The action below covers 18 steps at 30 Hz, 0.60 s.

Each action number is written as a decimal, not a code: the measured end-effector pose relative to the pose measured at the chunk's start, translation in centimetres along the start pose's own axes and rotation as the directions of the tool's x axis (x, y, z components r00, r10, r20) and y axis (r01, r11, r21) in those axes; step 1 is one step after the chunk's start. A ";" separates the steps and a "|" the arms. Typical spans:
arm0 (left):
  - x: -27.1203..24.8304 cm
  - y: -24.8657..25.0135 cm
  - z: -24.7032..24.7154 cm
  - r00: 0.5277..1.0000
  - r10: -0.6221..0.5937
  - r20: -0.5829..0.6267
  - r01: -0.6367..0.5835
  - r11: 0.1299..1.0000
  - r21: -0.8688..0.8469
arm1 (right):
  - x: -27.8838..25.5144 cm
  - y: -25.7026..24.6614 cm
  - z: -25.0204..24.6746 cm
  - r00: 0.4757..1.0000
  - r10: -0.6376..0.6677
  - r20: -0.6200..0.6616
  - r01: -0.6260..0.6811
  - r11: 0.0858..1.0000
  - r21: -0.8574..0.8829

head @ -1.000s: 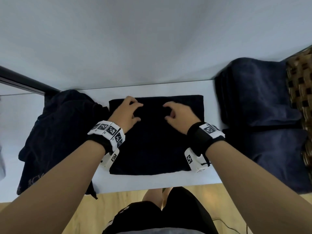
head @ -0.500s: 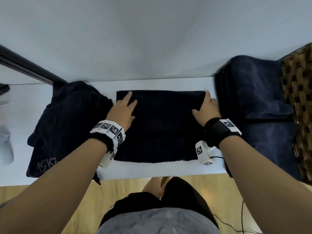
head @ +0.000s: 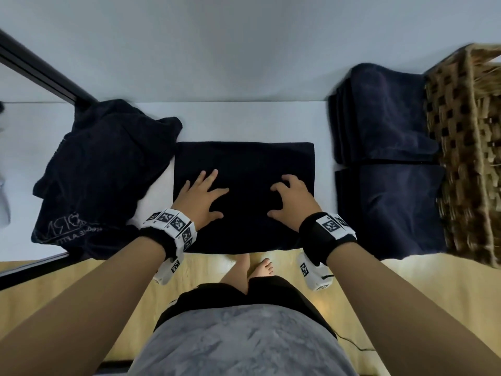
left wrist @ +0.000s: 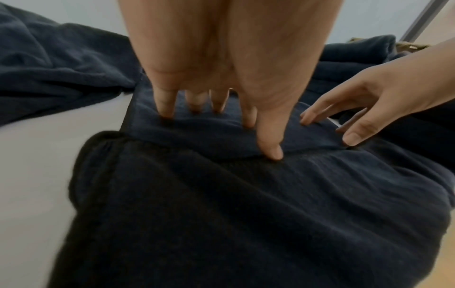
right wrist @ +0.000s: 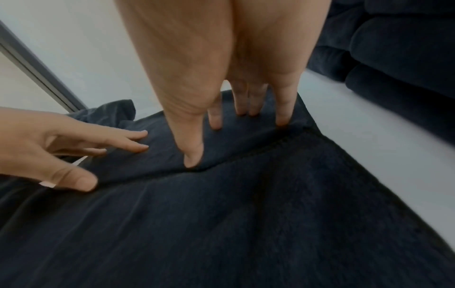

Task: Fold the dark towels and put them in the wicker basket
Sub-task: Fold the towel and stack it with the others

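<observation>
Currently both hands pressing folded towel (head: pixel 244 164): left hand (head: pixel 200 196) fingers spread flat; right hand (head: pixel 292 199) fingers arching, tips down; wicker basket (head: pixel 466 147) getting cropped at frame edge

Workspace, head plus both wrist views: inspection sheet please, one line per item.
Surface: white table, bare strip behind the towels.
Job's things: folded towel flat at centre; unfolded pile to its left; folded stack beside the wicker basket on the right.
Clutter: nothing seen.
Grippers: left hand flat, fingers spread, pressing the towel; right hand arched, its fingers pressing it.
Cables: thin dark cable on the floor.
Surroundings: wood floor, pale wall, dark frame at left.
</observation>
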<state>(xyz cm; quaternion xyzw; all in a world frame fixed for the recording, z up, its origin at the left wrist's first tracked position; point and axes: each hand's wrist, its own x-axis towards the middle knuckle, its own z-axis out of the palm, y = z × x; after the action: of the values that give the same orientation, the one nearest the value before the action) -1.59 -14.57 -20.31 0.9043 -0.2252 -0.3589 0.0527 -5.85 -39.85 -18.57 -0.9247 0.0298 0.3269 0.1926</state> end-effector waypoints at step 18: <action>0.0 -2.6 -4.8 0.963 -0.165 -0.212 0.050 0.885 -0.462 | 1.5 1.7 -5.3 0.997 0.076 -0.035 -0.064 0.965 0.254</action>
<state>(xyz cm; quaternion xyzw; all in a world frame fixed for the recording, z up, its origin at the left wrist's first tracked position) 2.56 -12.58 -17.40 0.9155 -0.0763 -0.2894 0.2689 -1.85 -43.25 -16.32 -0.8980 0.1081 0.3066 0.2964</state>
